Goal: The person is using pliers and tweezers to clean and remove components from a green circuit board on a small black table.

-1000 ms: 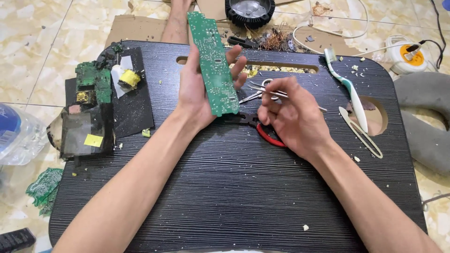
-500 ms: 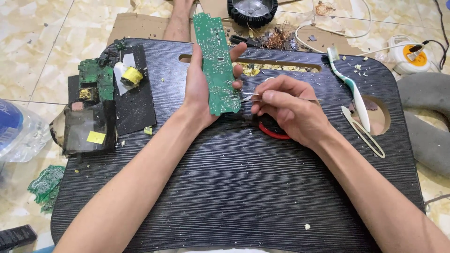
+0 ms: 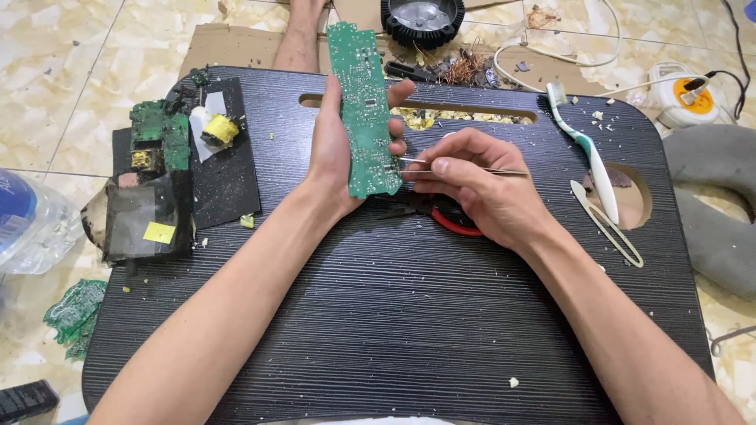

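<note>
My left hand (image 3: 335,161) grips a long green circuit board (image 3: 364,110), held upright over the far middle of the black lap table (image 3: 394,315), fingers wrapped round its edges. My right hand (image 3: 480,185) pinches a pair of metal tweezers (image 3: 465,168), tips touching the board's lower right edge.

Beneath the right hand lie red-handled pliers (image 3: 449,222), partly hidden by my fingers. Between the hands and the far edge runs the table's handle slot (image 3: 457,114), with yellowish debris showing through it.

Near the right edge — a white and teal toothbrush (image 3: 587,149) and, just beside it, a pale plastic pick (image 3: 606,222), both next to a round cut-out. At the far left corner sit broken green board pieces (image 3: 160,135), a yellow-wound coil (image 3: 220,130) and a dark casing with a yellow sticker (image 3: 150,216).

Off the table — a plastic bottle (image 3: 27,224) to the left, a round black speaker (image 3: 421,20) beyond the far edge, a grey cushion (image 3: 717,212) to the right.
</note>
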